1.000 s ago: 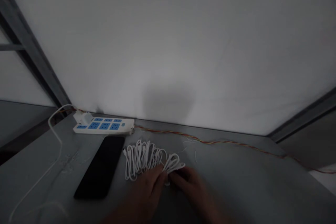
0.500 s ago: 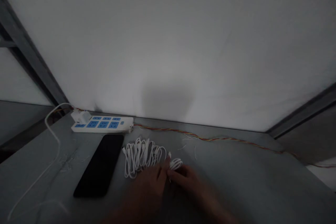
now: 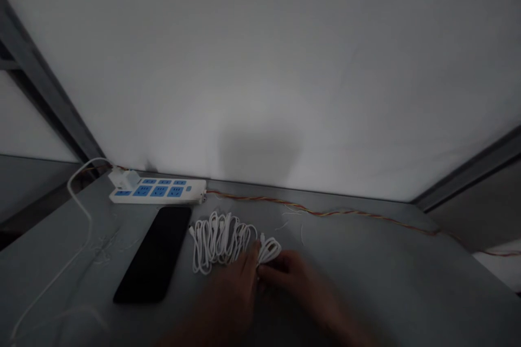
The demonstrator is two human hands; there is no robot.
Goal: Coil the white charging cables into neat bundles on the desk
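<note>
Clamping a coiled white charging cable by its near end, the left hand and right hand meet at the right end of the cable row.

At lower centre, the cables are looking smooth and plastic-coated; at left, the strip is looking plastic, the phone smooth, the post metallic.

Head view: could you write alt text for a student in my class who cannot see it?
A left hand and a right hand hold a small white cable coil between them at a grey table, just right of a row of coiled white cables. A phone-like black slab lies to the left; behind, a white power strip carries a white adapter.
</note>
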